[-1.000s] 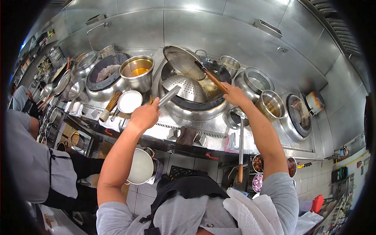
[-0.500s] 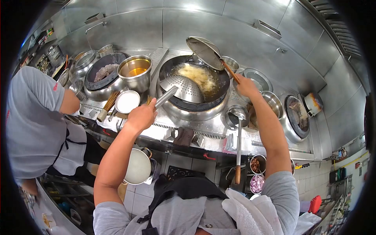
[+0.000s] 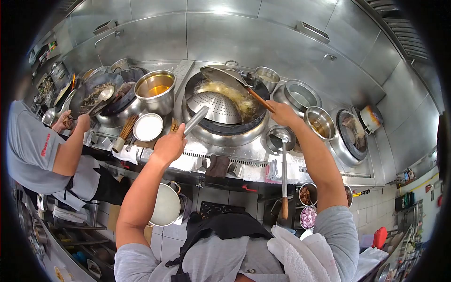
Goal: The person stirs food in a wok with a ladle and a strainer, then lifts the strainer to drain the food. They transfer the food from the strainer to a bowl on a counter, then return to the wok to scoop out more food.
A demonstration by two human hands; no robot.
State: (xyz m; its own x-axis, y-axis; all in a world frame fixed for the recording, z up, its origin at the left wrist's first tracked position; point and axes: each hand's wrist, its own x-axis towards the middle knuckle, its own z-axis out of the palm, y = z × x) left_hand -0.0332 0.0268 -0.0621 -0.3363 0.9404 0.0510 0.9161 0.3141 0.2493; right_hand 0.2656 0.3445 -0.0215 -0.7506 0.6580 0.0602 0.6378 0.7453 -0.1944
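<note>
My left hand (image 3: 170, 146) is closed around the metal handle of a large perforated skimmer (image 3: 212, 107), whose domed back faces up over the near left of the wok (image 3: 261, 123). In my right hand (image 3: 284, 114) is the wooden handle of a wire-mesh strainer (image 3: 224, 74); its round head slants over the wok's far side. Pale, golden food (image 3: 221, 88) bubbles in oil between the two tools. The skimmer and strainer partly cover it. A ladle (image 3: 284, 174) rests with its bowl in a small pot, right of the wok, its handle pointing toward me.
Left of the wok stand a pot of yellow oil (image 3: 156, 96), a white-filled bowl (image 3: 148, 127) and bamboo brushes (image 3: 126, 128). Metal bowls (image 3: 320, 123) and a second wok (image 3: 352, 129) lie right. A co-worker (image 3: 61, 155) handles a wok at far left. Below is a pot (image 3: 165, 205).
The strainer has swung lower and left over the wok, its head flatter. My skimmer has stayed nearly in place. The co-worker has stepped back, and a wok and ladle now show in their hands.
</note>
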